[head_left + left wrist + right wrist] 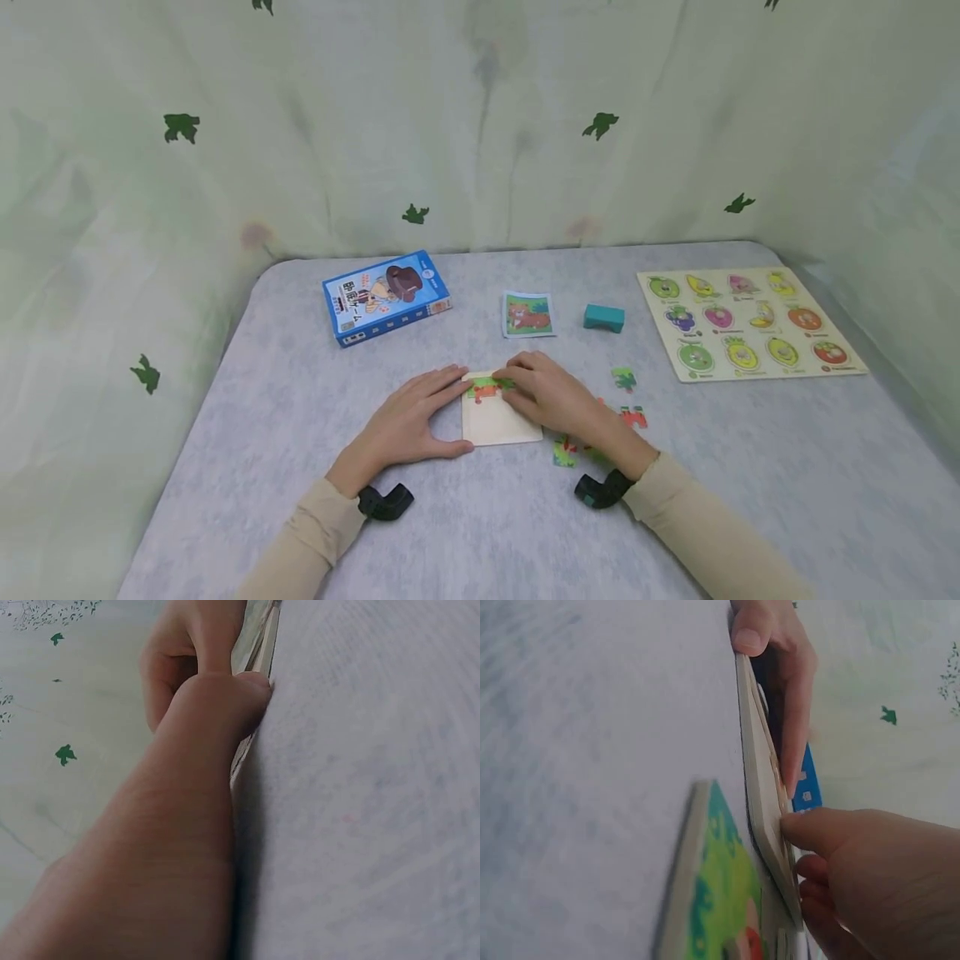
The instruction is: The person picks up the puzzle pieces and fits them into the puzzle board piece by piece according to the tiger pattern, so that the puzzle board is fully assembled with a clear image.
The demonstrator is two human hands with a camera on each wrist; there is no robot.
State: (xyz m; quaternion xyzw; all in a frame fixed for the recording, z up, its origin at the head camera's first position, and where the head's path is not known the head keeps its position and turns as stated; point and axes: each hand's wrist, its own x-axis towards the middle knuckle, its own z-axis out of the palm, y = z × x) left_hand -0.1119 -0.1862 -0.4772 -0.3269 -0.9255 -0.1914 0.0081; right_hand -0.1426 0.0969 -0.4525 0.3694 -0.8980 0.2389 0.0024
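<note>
A square pale wooden puzzle tray (501, 427) lies flat in front of me. A red and green jigsaw piece (483, 390) sits at its upper left. My left hand (408, 421) rests along the tray's left side with fingers extended, thumb at the near corner and fingertips at the far one. My right hand (551, 396) bends over the tray's far right part, its fingers and thumb pinching a green jigsaw piece (504, 383) that they mostly hide. Loose jigsaw pieces (564, 451) lie right of the tray, some partly under the right forearm; one green piece (724, 881) looms close in the right wrist view.
Behind the tray lie a bear picture card (528, 315) and a teal block (603, 317). A blue game box (386, 297) is at the back left. To the right lies a fruit puzzle board (750, 325). A leaf-patterned curtain (480, 125) hangs behind the table.
</note>
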